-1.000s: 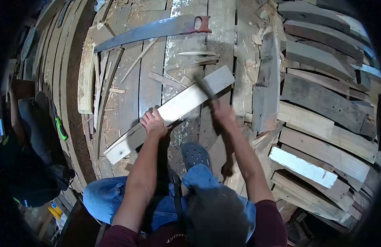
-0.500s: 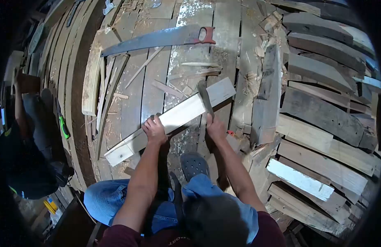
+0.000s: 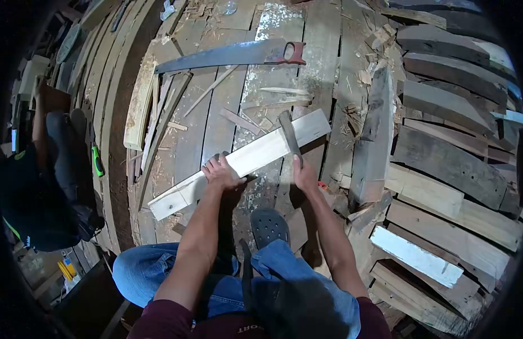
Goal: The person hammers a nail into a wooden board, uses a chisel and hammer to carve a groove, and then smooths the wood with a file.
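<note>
A long pale wooden board [image 3: 256, 151] lies slantwise across the planks in front of me. Fingers curled over its top face, my left hand [image 3: 221, 172] grips the board left of its middle. My right hand [image 3: 305, 174] is closed round the lower end of a dark, flat, blade-like tool [image 3: 288, 130]. The tool crosses the board near its right end, and its handle is hidden in my fist. Beneath the board, close to my right knee, is my foot in a dark perforated clog [image 3: 270, 227].
A handsaw [image 3: 233, 55] with a red handle lies beyond the board, among wood strips and chips. Timber pieces [image 3: 442, 147] are stacked at the right, by an upright beam [image 3: 372, 141]. A green-handled tool [image 3: 97, 161] and another person [image 3: 44, 198] are at the left.
The whole view has shifted slightly. The dark tool tilts differently across the board, its top leaning further left of my right hand. My left hand stays on the board.
</note>
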Tool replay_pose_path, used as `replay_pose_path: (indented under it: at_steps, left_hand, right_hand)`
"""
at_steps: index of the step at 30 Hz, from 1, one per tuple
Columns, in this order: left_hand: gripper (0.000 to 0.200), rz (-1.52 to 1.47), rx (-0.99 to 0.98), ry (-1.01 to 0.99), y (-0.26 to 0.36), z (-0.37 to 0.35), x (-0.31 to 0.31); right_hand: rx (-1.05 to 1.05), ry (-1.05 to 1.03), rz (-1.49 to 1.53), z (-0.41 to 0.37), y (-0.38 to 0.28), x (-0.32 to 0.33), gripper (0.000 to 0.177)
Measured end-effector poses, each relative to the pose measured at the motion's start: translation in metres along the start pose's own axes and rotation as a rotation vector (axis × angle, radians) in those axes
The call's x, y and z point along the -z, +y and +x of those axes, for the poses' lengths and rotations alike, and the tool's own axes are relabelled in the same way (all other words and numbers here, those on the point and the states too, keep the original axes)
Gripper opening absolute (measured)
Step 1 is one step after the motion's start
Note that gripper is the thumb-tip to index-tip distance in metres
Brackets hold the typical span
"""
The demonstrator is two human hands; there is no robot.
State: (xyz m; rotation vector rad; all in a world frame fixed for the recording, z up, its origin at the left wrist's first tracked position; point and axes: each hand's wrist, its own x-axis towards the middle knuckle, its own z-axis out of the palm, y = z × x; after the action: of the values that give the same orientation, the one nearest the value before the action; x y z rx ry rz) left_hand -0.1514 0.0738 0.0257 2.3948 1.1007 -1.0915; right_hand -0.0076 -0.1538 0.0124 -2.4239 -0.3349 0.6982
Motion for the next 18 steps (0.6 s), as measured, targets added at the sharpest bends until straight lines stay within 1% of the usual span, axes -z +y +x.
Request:
replay_pose_path:
  at_steps: [1,2,3,4,5,6,7,9,10,13,14,17,18]
  left_hand:
    - [0.123,-0.07,0.039,-0.02,0.008,-0.002,0.014]
    - [0.122,-0.142,0.076,-0.038,0.016,-0.003,0.026]
    - [0.12,-0.216,0.111,-0.06,0.022,-0.003,0.033]
    - [0.111,-0.397,-0.007,0.043,0.018,0.003,0.031]
    - [0.084,-0.501,-0.101,0.263,0.025,0.0,0.04]
    - [0.067,-0.793,-0.283,0.357,0.032,0.0,0.049]
    - [0.05,-1.082,-0.47,0.449,0.039,-0.001,0.06]
    - [0.029,-1.408,-0.663,0.348,0.059,-0.025,0.103]
    - [0.03,-1.461,-0.749,0.312,0.065,-0.045,0.129]
    - [0.035,-1.422,-1.073,0.382,0.069,-0.089,0.177]
    - [0.043,-1.424,-1.168,0.449,0.071,-0.101,0.187]
    - [0.042,-1.189,-1.201,0.731,0.073,-0.141,0.207]
    - [0.04,-1.176,-1.218,0.769,0.073,-0.148,0.209]
  right_hand:
    - [0.018,-0.006,0.019,-0.001,-0.002,0.005,0.057]
    - [0.085,0.026,0.05,-0.002,-0.002,0.007,0.05]
    - [0.114,0.023,0.105,-0.004,-0.002,0.01,0.047]
    - [0.144,0.017,0.157,-0.01,-0.01,0.019,0.044]
    - [0.174,0.009,0.21,-0.016,-0.022,0.03,0.042]
    - [0.159,0.018,0.224,-0.026,-0.042,0.045,0.034]
    - [0.217,0.042,0.241,-0.031,-0.049,0.053,0.033]
    - [0.335,0.093,0.275,-0.04,-0.056,0.063,0.032]
    - [0.401,0.16,0.32,-0.046,-0.061,0.066,0.03]
    - [0.362,0.097,0.476,-0.062,-0.07,0.081,0.031]
    - [0.386,0.124,0.425,-0.07,-0.085,0.095,0.033]
    - [0.546,0.201,0.461,-0.081,-0.097,0.105,0.044]
    - [0.543,0.173,0.502,-0.086,-0.099,0.108,0.047]
